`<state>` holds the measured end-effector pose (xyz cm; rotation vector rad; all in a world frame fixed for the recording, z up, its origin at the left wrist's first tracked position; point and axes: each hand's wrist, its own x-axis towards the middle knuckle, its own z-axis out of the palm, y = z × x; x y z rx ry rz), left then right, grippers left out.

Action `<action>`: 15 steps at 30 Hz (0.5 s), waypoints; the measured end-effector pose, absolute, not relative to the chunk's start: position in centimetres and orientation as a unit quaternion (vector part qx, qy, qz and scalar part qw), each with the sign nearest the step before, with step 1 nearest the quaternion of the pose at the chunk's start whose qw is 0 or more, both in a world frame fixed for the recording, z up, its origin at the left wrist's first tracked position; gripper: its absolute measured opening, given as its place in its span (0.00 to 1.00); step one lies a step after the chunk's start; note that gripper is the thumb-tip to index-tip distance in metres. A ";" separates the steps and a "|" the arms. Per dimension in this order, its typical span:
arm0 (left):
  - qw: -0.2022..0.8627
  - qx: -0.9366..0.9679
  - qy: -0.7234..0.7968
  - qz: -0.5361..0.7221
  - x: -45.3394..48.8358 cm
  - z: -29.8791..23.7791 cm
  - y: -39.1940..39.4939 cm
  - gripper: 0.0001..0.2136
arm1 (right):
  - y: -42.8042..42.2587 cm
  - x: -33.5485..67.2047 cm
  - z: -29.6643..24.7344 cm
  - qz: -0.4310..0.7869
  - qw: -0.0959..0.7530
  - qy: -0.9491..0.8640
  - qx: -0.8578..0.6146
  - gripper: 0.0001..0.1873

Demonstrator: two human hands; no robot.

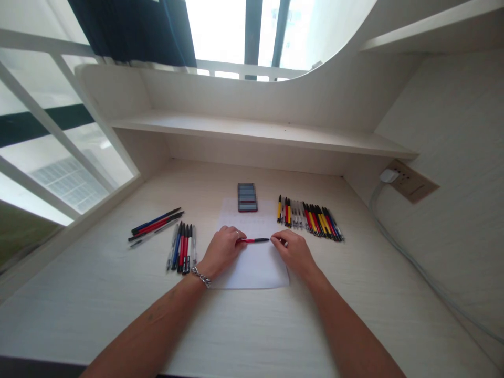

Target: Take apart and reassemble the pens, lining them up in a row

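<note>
One red-and-black pen over the white paper, left hand grip closed on its red end; right hand just beside the black tip, honestly can't tell its grip.

Worn on the head, the only view faces forward and down, with the left hand and right hand at middle distance, the tabletop beneath, a window beyond.
</note>
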<state>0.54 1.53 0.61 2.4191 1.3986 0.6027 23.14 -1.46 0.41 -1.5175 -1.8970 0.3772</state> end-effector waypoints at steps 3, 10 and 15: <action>0.145 0.839 0.479 0.212 0.1 0.5 1.7 0.10 | -1.3 23.0 0.0 0.142 0.322 -0.728 -0.588 0.09; 0.146 0.837 0.483 0.214 -1.4 0.3 2.1 0.12 | -0.8 21.8 -0.4 0.111 0.293 -0.746 -0.588 0.09; 0.150 0.841 0.477 0.206 -1.8 0.1 2.3 0.13 | -0.6 21.3 -0.5 0.083 0.261 -0.763 -0.586 0.10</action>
